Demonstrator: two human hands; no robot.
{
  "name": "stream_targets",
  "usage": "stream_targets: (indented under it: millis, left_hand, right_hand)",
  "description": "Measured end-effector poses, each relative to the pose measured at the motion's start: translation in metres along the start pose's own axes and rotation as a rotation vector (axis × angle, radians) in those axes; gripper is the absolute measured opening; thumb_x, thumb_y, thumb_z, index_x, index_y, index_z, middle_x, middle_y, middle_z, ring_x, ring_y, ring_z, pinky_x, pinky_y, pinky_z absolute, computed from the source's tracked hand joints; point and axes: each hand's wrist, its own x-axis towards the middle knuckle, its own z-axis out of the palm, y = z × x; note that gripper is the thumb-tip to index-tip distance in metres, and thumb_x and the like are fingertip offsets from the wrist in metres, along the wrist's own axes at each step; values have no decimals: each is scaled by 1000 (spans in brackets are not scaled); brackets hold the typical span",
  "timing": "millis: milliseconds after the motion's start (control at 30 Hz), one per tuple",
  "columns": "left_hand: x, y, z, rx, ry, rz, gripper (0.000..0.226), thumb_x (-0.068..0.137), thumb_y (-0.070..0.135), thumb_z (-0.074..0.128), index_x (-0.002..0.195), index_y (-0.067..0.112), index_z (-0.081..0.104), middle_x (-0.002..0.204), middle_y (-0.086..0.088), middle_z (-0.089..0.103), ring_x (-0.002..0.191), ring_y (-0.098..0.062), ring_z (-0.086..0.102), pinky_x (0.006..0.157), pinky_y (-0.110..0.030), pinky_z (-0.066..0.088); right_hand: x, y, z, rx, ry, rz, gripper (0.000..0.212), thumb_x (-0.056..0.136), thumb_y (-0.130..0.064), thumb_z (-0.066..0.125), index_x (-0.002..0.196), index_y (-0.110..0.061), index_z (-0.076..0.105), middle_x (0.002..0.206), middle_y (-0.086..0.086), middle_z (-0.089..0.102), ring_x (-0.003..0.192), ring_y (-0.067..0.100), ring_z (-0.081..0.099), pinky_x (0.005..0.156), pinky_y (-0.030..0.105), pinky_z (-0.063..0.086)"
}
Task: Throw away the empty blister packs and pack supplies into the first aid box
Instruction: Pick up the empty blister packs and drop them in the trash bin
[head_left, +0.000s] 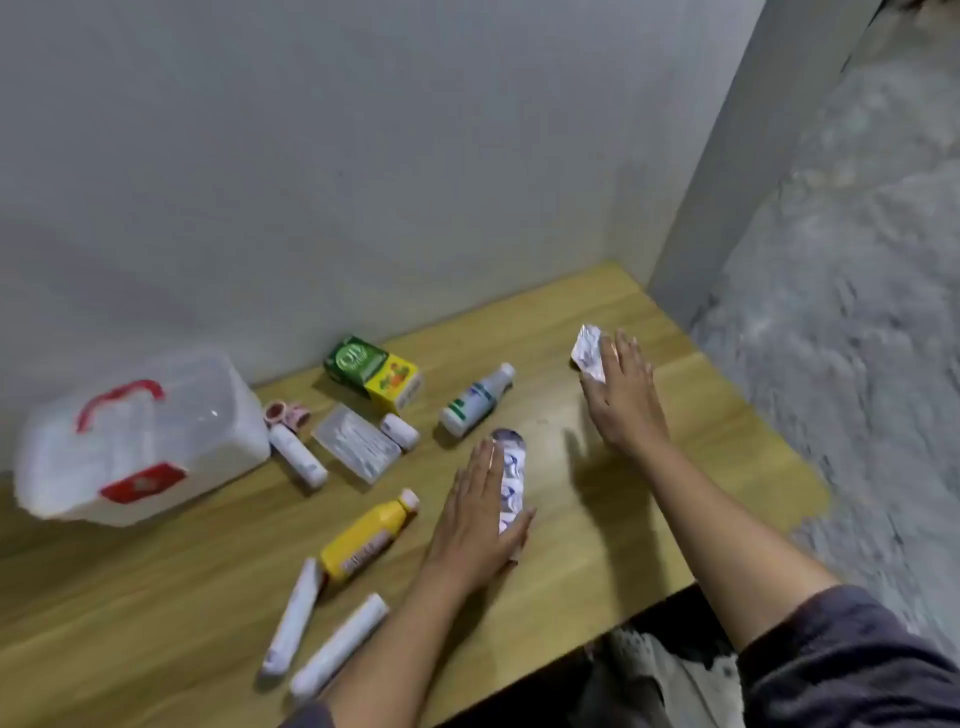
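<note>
- Left hand (480, 514) lies flat, fingers extended, on a blister pack (511, 475), likely to slide it up.
- Right hand (621, 387) likewise presses another pack (588, 349); neither grasped.

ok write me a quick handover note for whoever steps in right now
Left hand: flat on the long blister pack, not lifted.
Right hand: fingers on the small blister pack at the table's far right.
First aid box: far left, lid shut.
Done: nothing binned or packed.
Left: bin both packs, open the box, load the bottles, tubes, green carton and the rest.
</note>
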Motion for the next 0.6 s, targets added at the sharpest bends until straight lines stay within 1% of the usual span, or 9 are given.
stream_targets:
  millis: [67,167,233,267,367,433,500,533,600]
  left_hand:
    - [2,-4,22,1,58,-63,90,80,69,18,148,17,-10,152,7,-20,145,-4,-12,117,-22,-9]
    - [0,-13,46,84,147,-156,78,90,53,30,153,8,18,160,-11,7,147,-19,-1,117,-29,-4]
    - [2,-11,52,110,185,-175,72,91,49,33,150,7,27,159,-20,20,148,-30,6,116,-34,-2]
    - [4,-7,49,101,194,-180,72,91,50,32,150,9,28,159,-21,18,149,-33,6,117,-36,-1]
    - [9,1,43,4,188,-222,74,87,54,27,150,16,31,161,-19,10,150,-35,4,119,-34,2]
    - [11,6,41,-52,220,-274,72,83,53,34,144,16,45,158,-23,22,147,-40,20,117,-40,17]
    - [14,8,39,-91,287,-279,63,80,49,47,132,15,59,150,-25,39,137,-44,39,110,-46,33]
    - [16,9,38,-121,325,-286,56,79,44,56,127,16,63,146,-24,44,133,-43,44,107,-43,36]
    - [21,13,32,-230,335,-308,48,76,26,74,122,14,67,142,-19,46,129,-36,45,103,-26,30]
  right_hand:
    - [0,16,14,-53,-29,23,59,97,-29,36,148,-11,13,159,11,6,148,27,0,119,44,3]
    - [1,38,32,-113,-64,77,59,97,-32,35,148,-12,14,160,10,2,148,27,-3,118,47,3]
    - [9,48,35,-178,-23,92,55,97,-34,33,147,-14,21,159,10,10,147,25,6,117,47,8]
    - [12,48,34,-199,29,105,51,96,-34,33,144,-15,29,157,9,20,146,23,15,115,45,14]
    - [15,46,32,-212,199,125,33,93,-28,41,115,-12,60,131,10,54,129,24,41,103,38,24]
    - [12,45,32,-197,245,103,26,88,-23,47,97,-7,65,115,13,59,123,29,45,107,40,22]
    - [11,47,31,-148,208,99,21,86,-20,51,92,-5,64,118,14,55,131,30,38,114,45,17]
    - [11,49,31,-113,171,94,19,86,-21,53,92,-5,62,123,14,52,137,31,32,115,47,15]
    - [11,52,29,-35,80,83,17,87,-21,54,91,-4,56,124,15,50,139,33,28,113,48,19]
